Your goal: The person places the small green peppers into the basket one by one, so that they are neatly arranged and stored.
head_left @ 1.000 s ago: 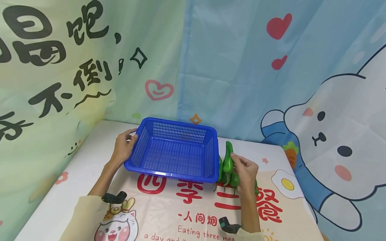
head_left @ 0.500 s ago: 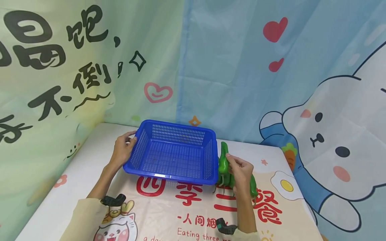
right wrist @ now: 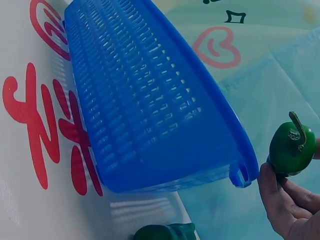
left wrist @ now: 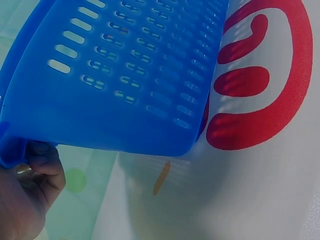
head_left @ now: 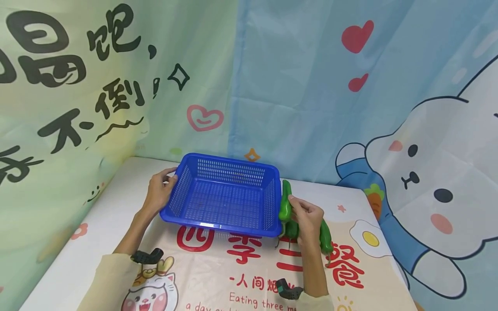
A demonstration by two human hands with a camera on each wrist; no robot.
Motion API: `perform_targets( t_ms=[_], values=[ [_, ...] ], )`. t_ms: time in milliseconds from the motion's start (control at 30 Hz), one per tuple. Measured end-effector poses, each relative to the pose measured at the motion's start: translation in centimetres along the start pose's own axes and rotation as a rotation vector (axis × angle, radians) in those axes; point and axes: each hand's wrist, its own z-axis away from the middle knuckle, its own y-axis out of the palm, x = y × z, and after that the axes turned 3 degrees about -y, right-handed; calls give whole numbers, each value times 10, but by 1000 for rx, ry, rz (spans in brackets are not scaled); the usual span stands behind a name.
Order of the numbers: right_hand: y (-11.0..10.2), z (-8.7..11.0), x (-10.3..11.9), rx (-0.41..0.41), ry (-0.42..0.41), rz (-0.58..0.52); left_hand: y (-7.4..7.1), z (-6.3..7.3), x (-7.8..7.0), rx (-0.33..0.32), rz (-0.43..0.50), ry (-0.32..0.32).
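Observation:
A blue plastic basket (head_left: 225, 203) with slotted walls stands in the middle of the table, nothing inside it. My left hand (head_left: 160, 188) grips its left rim; in the left wrist view the fingers (left wrist: 45, 167) curl at the basket's corner. A long green pepper (head_left: 285, 203) is pinched upright in my right hand (head_left: 308, 216), right beside the basket's right rim. The right wrist view shows the held pepper's stem end (right wrist: 292, 147) above the fingers. Below that hand, another green pepper (head_left: 326, 237) lies on the cloth, and one more (head_left: 291, 230) is partly hidden behind the held pepper.
A printed tablecloth (head_left: 249, 280) with red characters covers the table. Fabric backdrops (head_left: 288, 86) hang close behind and along the left side. Black wrist cameras (head_left: 288, 289) sit on both forearms.
My right hand has moved left with the pepper, from a little apart to right next to the basket's rim. The left hand and the basket have stayed in place.

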Motion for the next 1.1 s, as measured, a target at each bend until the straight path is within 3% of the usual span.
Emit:
perform_targets(
  t_ms=[800,1100],
  values=[
    [20,4,2,33,-30,-49,1,-1,0,-10,-9,3],
    [31,0,8,81,-49,-84,1,0,-1,-8,-8,8]
  ],
)
